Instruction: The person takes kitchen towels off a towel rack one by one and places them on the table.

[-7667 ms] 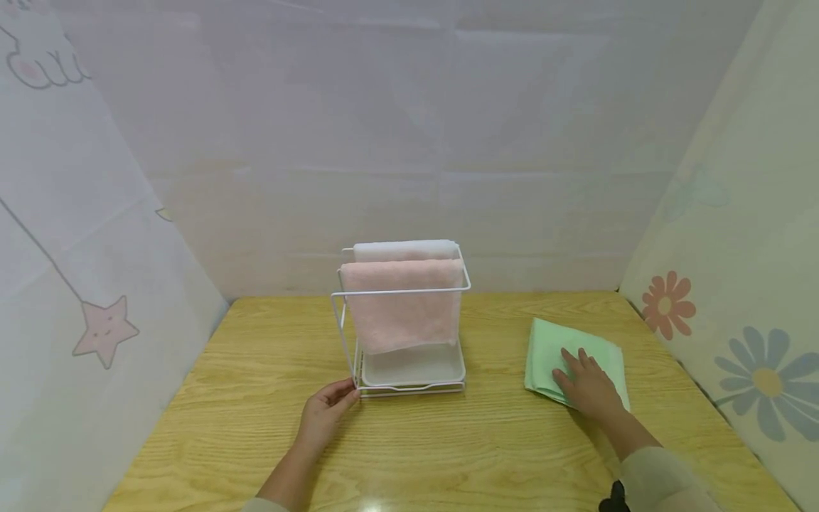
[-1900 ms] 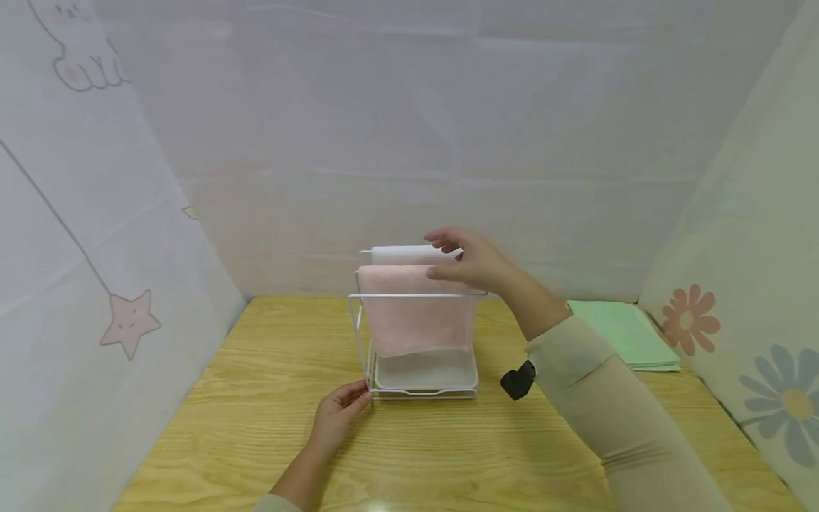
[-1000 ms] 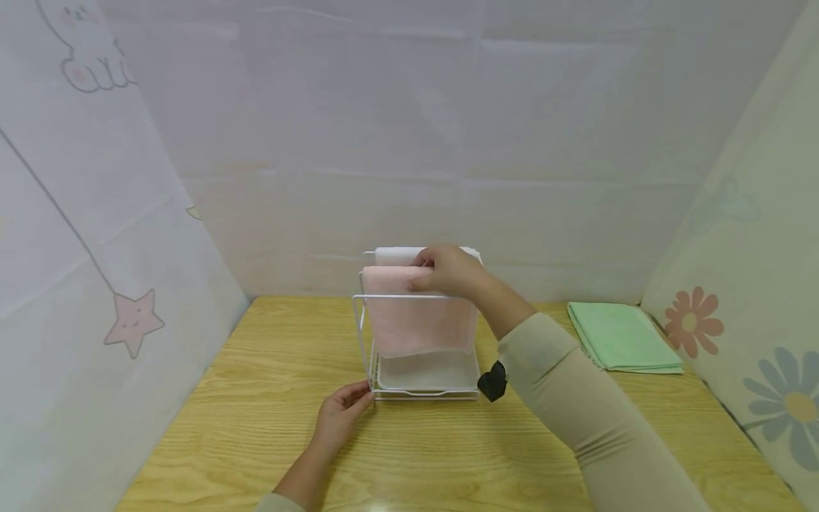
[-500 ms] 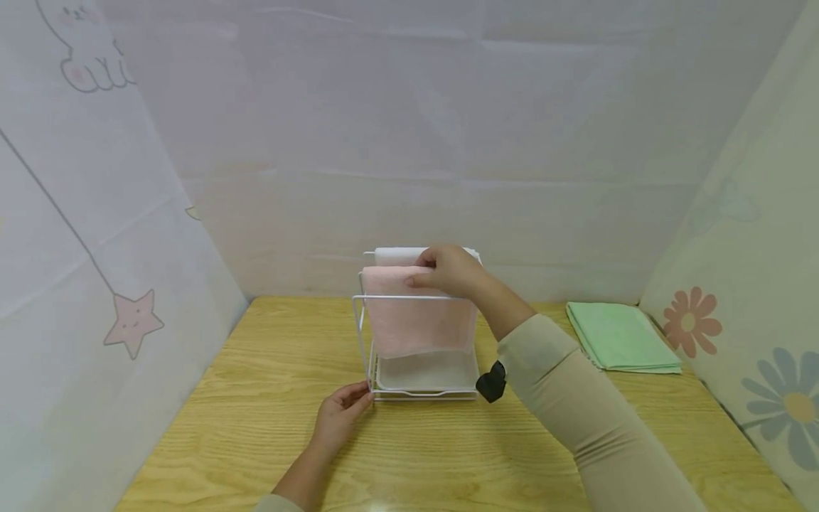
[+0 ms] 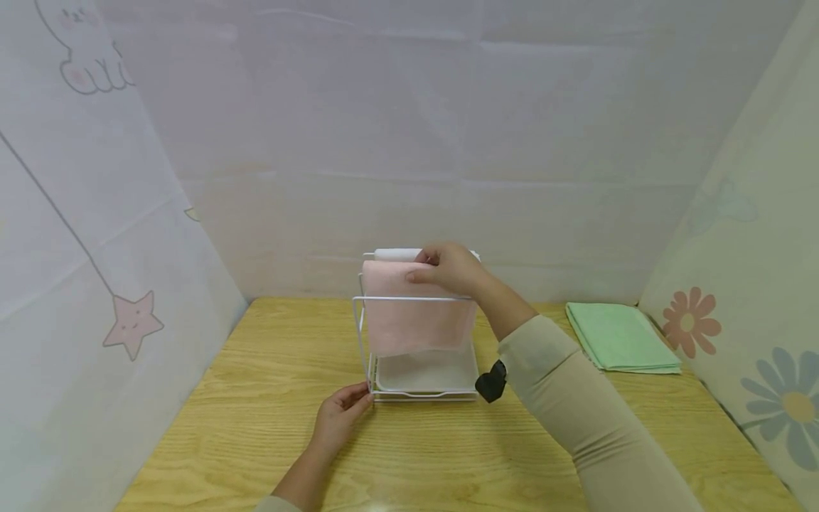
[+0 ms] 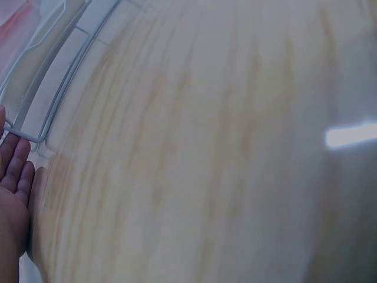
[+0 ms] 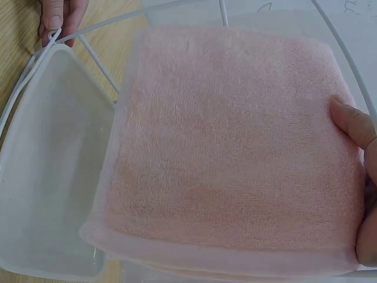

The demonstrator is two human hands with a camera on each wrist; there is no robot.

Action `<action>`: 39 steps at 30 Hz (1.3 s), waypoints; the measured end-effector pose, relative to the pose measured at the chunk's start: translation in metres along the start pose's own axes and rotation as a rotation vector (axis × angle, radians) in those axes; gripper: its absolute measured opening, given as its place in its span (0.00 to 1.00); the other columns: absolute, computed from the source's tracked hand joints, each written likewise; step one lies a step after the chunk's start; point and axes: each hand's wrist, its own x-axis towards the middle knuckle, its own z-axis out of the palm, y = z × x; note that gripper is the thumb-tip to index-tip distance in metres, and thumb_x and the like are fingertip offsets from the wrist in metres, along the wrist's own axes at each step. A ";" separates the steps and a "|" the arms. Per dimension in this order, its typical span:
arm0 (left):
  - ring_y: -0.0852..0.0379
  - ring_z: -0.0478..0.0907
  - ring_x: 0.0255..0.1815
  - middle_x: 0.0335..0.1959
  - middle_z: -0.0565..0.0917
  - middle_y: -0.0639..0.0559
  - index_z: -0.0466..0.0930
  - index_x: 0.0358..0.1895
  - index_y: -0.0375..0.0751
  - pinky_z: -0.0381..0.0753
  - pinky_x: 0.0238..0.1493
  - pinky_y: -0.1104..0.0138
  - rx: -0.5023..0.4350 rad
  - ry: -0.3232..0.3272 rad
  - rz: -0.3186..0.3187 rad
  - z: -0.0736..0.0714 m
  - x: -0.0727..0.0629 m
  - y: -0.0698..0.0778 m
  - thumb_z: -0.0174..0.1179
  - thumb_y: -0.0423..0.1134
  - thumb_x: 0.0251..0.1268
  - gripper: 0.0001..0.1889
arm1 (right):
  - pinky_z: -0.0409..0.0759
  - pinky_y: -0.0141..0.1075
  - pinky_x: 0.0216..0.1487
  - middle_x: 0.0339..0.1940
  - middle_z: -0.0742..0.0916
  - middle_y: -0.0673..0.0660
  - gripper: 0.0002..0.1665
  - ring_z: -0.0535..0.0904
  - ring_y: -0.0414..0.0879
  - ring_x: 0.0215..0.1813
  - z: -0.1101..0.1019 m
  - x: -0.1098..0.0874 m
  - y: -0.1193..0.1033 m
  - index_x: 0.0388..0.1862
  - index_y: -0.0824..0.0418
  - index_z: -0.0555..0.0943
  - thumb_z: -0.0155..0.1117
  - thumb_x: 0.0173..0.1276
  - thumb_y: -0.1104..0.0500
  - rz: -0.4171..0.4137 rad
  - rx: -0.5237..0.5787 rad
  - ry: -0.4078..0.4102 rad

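A white wire rack [image 5: 358, 341] stands on the table. My left hand [image 5: 337, 418] holds its front left corner between thumb and fingers; the left wrist view shows only some fingers [image 6: 16, 162] at that corner. My right hand [image 5: 453, 270] pinches the top edge of a folded pink towel [image 5: 416, 323] hanging in the rack, thumb on the near side. In the right wrist view the thumb [image 7: 352, 121] presses the pink towel [image 7: 235, 141], while the other fingers are mostly hidden behind it. A white towel [image 5: 393, 254] hangs behind the pink one, partly covered.
A white tray [image 5: 429, 373] sits in the rack's base below the towels. On the right of the wooden table [image 5: 256, 427] lies a folded green towel [image 5: 621, 338]. Printed cloth walls [image 5: 358, 178] surround the table at the back and both sides.
My right hand has left the green towel, now farther back and right, and gripped the pink towel. The pink towel's top edge has just risen slightly. The left hand keeps its hold.
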 end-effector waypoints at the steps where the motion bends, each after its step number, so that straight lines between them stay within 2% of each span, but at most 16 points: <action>1: 0.71 0.81 0.43 0.51 0.84 0.34 0.80 0.53 0.27 0.80 0.44 0.79 -0.001 0.001 0.001 0.000 0.000 0.000 0.65 0.33 0.64 0.17 | 0.74 0.36 0.45 0.37 0.88 0.51 0.15 0.77 0.46 0.42 0.000 0.000 0.000 0.39 0.52 0.84 0.73 0.60 0.44 0.004 0.018 0.001; 9: 0.71 0.80 0.43 0.51 0.84 0.34 0.81 0.53 0.27 0.80 0.43 0.79 0.000 0.005 0.020 0.000 0.000 -0.001 0.65 0.34 0.64 0.17 | 0.77 0.42 0.58 0.50 0.88 0.53 0.20 0.81 0.47 0.54 -0.001 0.002 0.002 0.53 0.48 0.83 0.72 0.62 0.48 -0.008 0.162 0.028; 14: 0.67 0.83 0.44 0.50 0.84 0.33 0.80 0.52 0.26 0.81 0.44 0.78 -0.021 0.006 0.031 0.000 0.002 -0.003 0.65 0.33 0.63 0.17 | 0.79 0.37 0.51 0.46 0.88 0.52 0.19 0.82 0.45 0.47 -0.004 0.002 0.002 0.52 0.48 0.84 0.73 0.62 0.49 -0.018 0.232 0.045; 19: 0.70 0.82 0.43 0.51 0.84 0.32 0.79 0.53 0.24 0.82 0.45 0.77 -0.041 -0.005 0.026 0.000 0.002 -0.006 0.64 0.31 0.64 0.17 | 0.78 0.33 0.42 0.40 0.87 0.52 0.17 0.81 0.45 0.39 -0.009 0.001 -0.001 0.50 0.48 0.83 0.72 0.62 0.50 -0.035 0.255 0.056; 23: 0.71 0.82 0.42 0.52 0.84 0.33 0.79 0.53 0.25 0.82 0.46 0.77 -0.054 -0.010 0.005 -0.001 0.002 -0.006 0.64 0.31 0.64 0.17 | 0.78 0.34 0.41 0.39 0.86 0.53 0.15 0.80 0.47 0.39 -0.013 0.001 -0.003 0.48 0.49 0.82 0.72 0.63 0.50 -0.047 0.251 0.059; 28: 0.71 0.81 0.43 0.52 0.83 0.33 0.79 0.54 0.26 0.81 0.46 0.78 -0.043 -0.012 0.016 0.000 0.001 -0.005 0.64 0.32 0.64 0.17 | 0.78 0.35 0.41 0.40 0.86 0.53 0.16 0.80 0.47 0.40 -0.020 0.002 -0.005 0.48 0.49 0.81 0.72 0.63 0.49 -0.050 0.240 0.060; 39: 0.70 0.82 0.44 0.52 0.84 0.34 0.80 0.54 0.27 0.81 0.47 0.78 -0.031 -0.008 -0.002 -0.001 0.003 -0.004 0.64 0.33 0.65 0.17 | 0.78 0.37 0.40 0.41 0.86 0.53 0.15 0.80 0.48 0.41 -0.049 -0.002 -0.020 0.47 0.49 0.82 0.71 0.64 0.49 -0.090 0.209 0.129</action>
